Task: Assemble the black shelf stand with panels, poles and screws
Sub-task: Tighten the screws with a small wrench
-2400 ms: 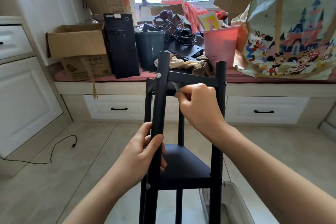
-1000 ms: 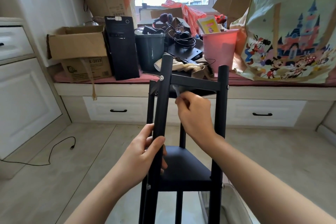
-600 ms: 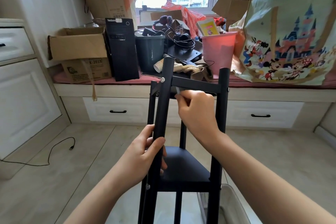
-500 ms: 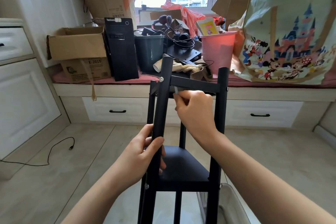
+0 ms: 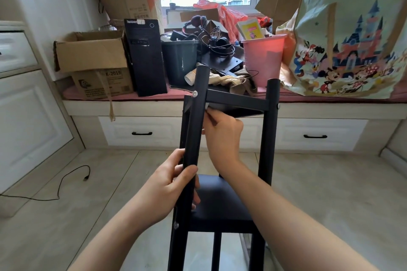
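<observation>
While the left hand (image 5: 169, 185) wraps its fingers round the near-left pole (image 5: 193, 138) about midway up, the black shelf stand (image 5: 222, 160) stands upright on the tiled floor (image 5: 330, 182), directly in front of the person. The lower panel (image 5: 220, 200) sits already fixed between the poles, with a screw head (image 5: 175, 224) showing at its near-left corner. Higher up, the right hand (image 5: 222, 132) reaches in between the poles, its fingers curled and pinching a small, pale tool or fastener just under the upper panel (image 5: 236, 104), close against the inner side of the near-left pole; what exactly it holds is too small to tell. Another screw (image 5: 194, 93) shows on the outer face of that pole at the same joint, and one more (image 5: 278, 106) on the near-right pole (image 5: 269, 138).

The step in hand looks like tightening the upper panel's corner joint. To do it well, the left hand should keep the pole from twisting, so the panel stays square, and the right should turn in short strokes without forcing. Beyond, a window seat (image 5: 220, 103) carries boxes, bins and a printed bag (image 5: 352, 46).
</observation>
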